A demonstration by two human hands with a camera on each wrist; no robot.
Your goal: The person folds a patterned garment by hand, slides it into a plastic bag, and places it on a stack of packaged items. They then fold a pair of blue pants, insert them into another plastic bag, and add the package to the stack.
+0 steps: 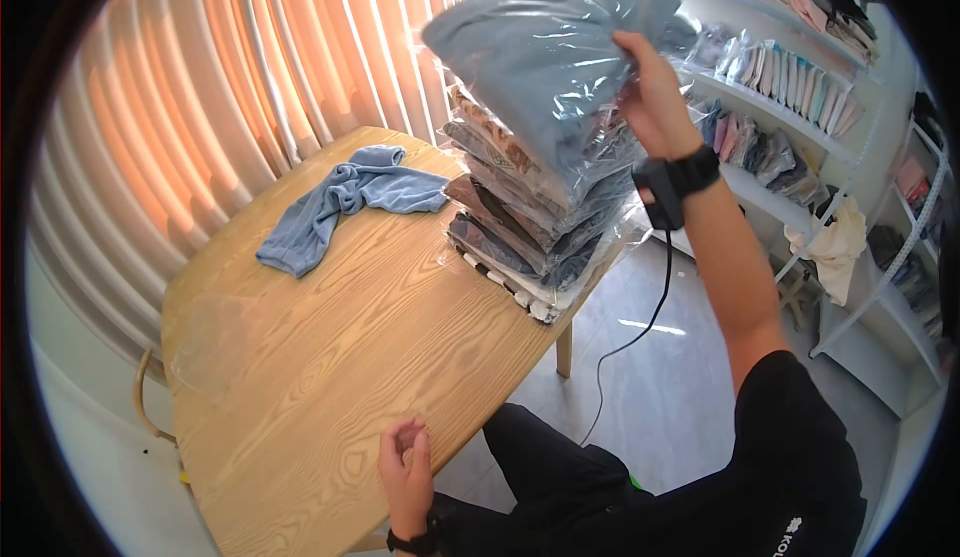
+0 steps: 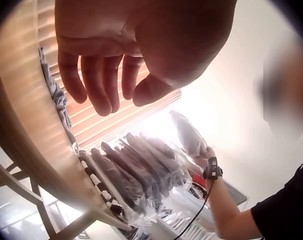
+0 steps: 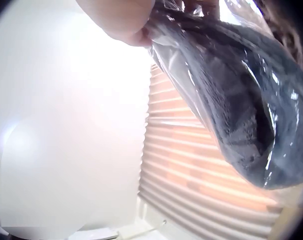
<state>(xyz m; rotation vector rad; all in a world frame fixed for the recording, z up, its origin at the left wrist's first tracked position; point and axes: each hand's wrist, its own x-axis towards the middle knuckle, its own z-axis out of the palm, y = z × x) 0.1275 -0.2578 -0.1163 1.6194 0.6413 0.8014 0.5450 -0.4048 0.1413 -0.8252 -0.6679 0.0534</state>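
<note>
My right hand (image 1: pixel 655 97) grips the edge of a clear plastic bag with a folded blue-grey garment (image 1: pixel 530 57) inside, held up over the top of a stack. In the right wrist view the thumb and fingers pinch the plastic of this bagged garment (image 3: pixel 241 100). Below it, a tall stack of bagged folded clothes (image 1: pixel 510 197) stands at the table's right edge. My left hand (image 1: pixel 405 467) is over the near edge of the table, its fingers loosely bent and holding nothing. A loose blue garment (image 1: pixel 340 197) lies crumpled on the table, left of the stack.
The wooden table (image 1: pixel 330 357) has a rounded far end by pleated curtains (image 1: pixel 180 137). A clear plastic sheet or bag (image 1: pixel 215 347) lies at its left side. White shelves (image 1: pixel 760 97) with bagged clothes stand at right. A black cable (image 1: pixel 640 332) hangs from my right wrist.
</note>
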